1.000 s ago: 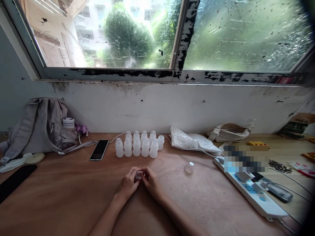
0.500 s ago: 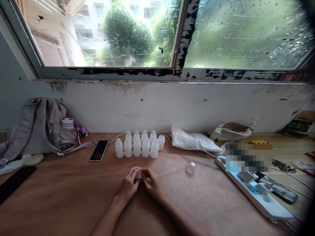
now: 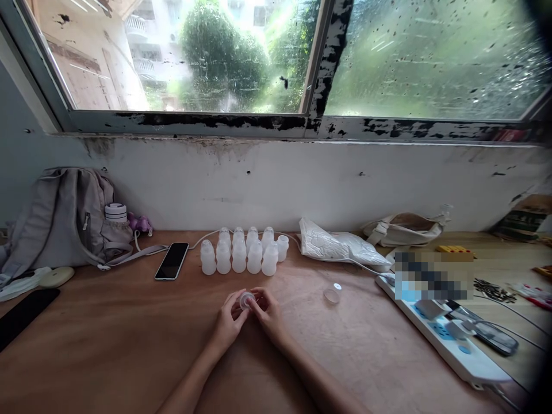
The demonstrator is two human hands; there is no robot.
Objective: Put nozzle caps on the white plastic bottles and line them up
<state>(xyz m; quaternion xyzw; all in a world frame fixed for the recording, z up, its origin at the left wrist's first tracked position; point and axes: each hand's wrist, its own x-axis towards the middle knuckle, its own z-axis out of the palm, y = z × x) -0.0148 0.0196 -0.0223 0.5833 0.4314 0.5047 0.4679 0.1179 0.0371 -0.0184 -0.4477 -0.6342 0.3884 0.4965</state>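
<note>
My left hand (image 3: 230,317) and my right hand (image 3: 269,315) meet over the table, closed together around a small round translucent cap (image 3: 246,300). Its circular face is turned toward me, and fingers cover part of its rim. Beyond my hands, several frosted white bottles (image 3: 238,260) stand upright in two rows, most with domed tops. At the right end of the rows, one bottle (image 3: 283,247) has an open-looking neck without a dome. To the right of my hands lies a clear cap (image 3: 332,296), with a small white disc (image 3: 337,286) at its far edge.
A phone (image 3: 171,261) and a grey backpack (image 3: 69,221) are on the left. Toward the right sit a white plastic packet (image 3: 340,244), a beige pouch (image 3: 405,231) and a power strip (image 3: 448,339) with plugs and cables. The wall and window rise behind the brown tabletop (image 3: 129,333).
My fingers have turned the cap so that its round face now shows toward me; before, it was mostly hidden. The view has shifted slightly.
</note>
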